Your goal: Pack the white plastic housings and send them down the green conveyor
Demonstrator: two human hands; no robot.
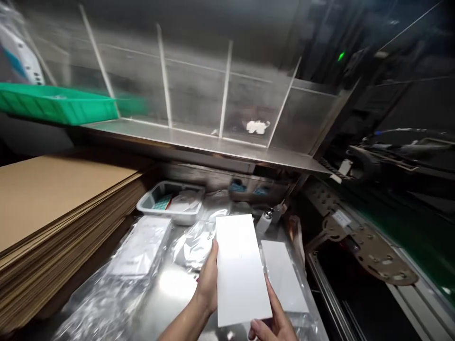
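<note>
I hold a long white rectangular box (241,267) over a steel worktable (170,289). My left hand (208,282) grips its left edge, thumb along the side. My right hand (273,317) supports its lower right corner from beneath, fingers curled under. A second white flat box (284,277) lies on the table just to the right, partly behind the held one. Clear plastic bags (194,244) lie beside and beyond my left hand.
A tall stack of brown cardboard sheets (53,213) fills the left. A small grey tray (170,201) sits at the back. A steel shelf with clear dividers (213,109) and a green bin (57,104) hang above. A conveyor with tan fixtures (373,251) runs on the right.
</note>
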